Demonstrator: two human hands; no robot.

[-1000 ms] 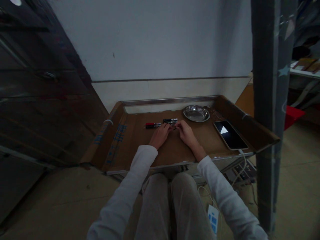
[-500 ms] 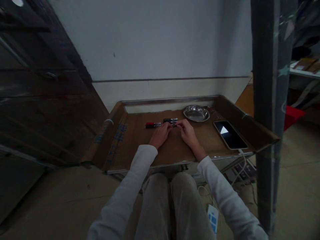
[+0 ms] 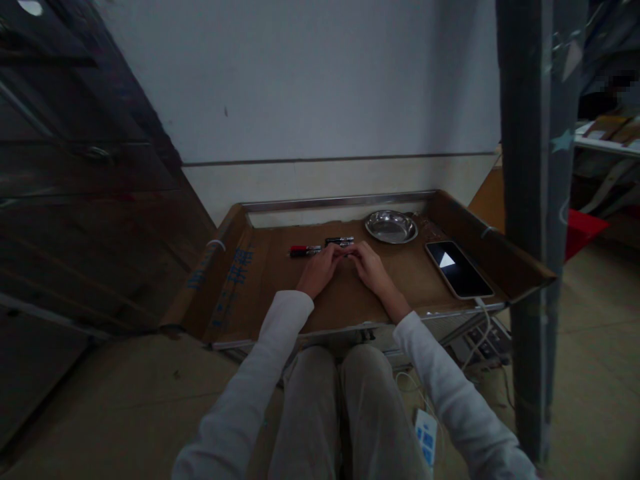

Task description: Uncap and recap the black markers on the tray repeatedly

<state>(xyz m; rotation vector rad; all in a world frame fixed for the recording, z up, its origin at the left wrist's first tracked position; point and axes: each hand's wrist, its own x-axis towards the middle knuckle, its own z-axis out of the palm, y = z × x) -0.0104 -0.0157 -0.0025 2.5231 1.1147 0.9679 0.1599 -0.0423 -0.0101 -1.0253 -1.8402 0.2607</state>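
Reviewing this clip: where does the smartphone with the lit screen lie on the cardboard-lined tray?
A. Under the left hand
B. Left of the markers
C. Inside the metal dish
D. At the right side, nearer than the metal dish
D: the black smartphone with a lit screen lies at the right of the cardboard-lined tray, nearer the camera than the round shiny metal dish.

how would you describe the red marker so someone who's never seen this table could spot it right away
Start at the cardboard-lined table against the white wall. Just left of the person's left hand lies the red marker, flat on the cardboard. Its red end sets it apart from the black marker lying beside it, nearer the metal dish.
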